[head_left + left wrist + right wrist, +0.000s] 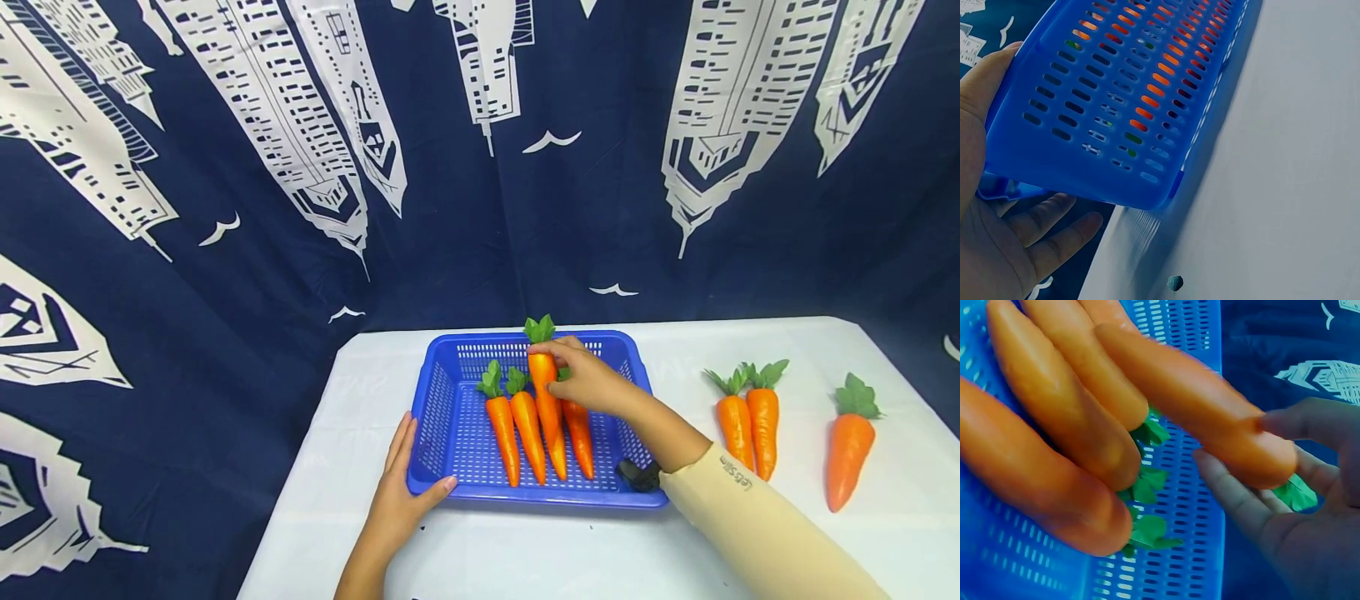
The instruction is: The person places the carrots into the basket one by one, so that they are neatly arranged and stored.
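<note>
My right hand point(581, 372) grips an orange carrot point(546, 392) near its leafy top, between thumb and fingers. In the right wrist view that carrot point(1204, 406) slants over the blue basket point(1200, 550), its narrow tip overlapping a neighbouring carrot. Three other carrots lie side by side in the basket, among them a left one point(503, 437), a middle one point(528, 433) and a right one point(579, 437). At the basket's front left corner is my left hand point(401, 492), thumb on the rim point(480, 493), fingers straight along the side wall.
On the white table point(540, 558), right of the basket, lie two carrots close together, one point(735, 429) beside another point(763, 425). A third carrot point(850, 458) lies farther right. Behind the table hangs a dark blue cloth point(450, 258) printed with white buildings.
</note>
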The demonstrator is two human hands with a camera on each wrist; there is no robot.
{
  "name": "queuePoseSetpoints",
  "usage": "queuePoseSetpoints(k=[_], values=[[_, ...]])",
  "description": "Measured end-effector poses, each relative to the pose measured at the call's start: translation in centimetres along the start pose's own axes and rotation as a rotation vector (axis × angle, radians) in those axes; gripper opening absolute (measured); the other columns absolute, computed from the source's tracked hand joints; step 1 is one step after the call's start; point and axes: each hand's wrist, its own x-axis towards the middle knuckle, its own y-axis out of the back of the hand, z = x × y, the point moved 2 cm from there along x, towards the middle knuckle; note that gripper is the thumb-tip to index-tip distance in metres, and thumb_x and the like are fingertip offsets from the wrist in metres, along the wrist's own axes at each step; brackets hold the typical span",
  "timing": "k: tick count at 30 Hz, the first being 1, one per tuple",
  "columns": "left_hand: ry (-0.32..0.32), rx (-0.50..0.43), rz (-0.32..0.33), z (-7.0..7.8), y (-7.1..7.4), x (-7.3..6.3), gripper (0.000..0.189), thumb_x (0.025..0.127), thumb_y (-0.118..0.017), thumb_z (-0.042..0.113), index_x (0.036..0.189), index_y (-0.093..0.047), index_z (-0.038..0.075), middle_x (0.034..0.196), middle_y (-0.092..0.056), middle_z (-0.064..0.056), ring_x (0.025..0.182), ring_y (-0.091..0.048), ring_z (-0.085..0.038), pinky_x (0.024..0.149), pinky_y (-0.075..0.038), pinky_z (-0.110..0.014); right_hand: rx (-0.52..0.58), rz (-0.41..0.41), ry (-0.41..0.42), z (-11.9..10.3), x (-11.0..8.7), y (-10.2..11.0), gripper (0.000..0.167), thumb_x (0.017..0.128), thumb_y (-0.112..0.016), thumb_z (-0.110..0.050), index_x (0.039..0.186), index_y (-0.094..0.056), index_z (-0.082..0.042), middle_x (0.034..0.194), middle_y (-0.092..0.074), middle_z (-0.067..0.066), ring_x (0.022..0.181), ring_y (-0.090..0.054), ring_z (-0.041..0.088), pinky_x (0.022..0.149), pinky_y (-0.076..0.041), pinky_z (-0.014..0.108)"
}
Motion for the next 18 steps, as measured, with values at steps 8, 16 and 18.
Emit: queuePoseSetpoints(k=[8,16,18], values=[[0.007,0.012,0.0,0.1,-0.1,0.0,0.105,0.082,-0.084,0.039,0.163,-0.018,0.028,0.172,-0.006,0.008,0.159,-0.011,-0.034,0.121,-0.014,-0.067,-0.082,-0.053,-0.023,1.1,0.6,-1.0,0.054,0.091,-0.069,-0.005,0.143,-0.057,-0.015,0.137,-0.048,0.023,0.114,-0.058,0.037,0.096,-0.057,0.05],[0.006,0.001,-0.002,-0.1,-0.1,0.0,0.106,0.081,-0.084,0.039,0.163,-0.018,0.029,0.171,-0.006,0.013,0.159,-0.01,-0.031,0.122,-0.014,-0.067,-0.178,-0.077,0.02,2.8,1.3,-2.2,0.052,0.089,-0.075,-0.012,0.138,-0.061,-0.01,0.128,-0.055,0.021,0.109,-0.058,0.032,0.099,-0.054,0.051],[-0.001,-0.001,-0.002,-0.2,-0.1,0.0,0.106,0.081,-0.085,0.039,0.163,-0.018,0.028,0.171,-0.006,0.012,0.159,-0.011,-0.032,0.122,-0.014,-0.067,-0.193,-0.077,0.032,3.0,1.4,-2.4,0.052,0.088,-0.077,-0.015,0.137,-0.062,-0.01,0.127,-0.056,0.02,0.109,-0.058,0.032,0.1,-0.054,0.052]])
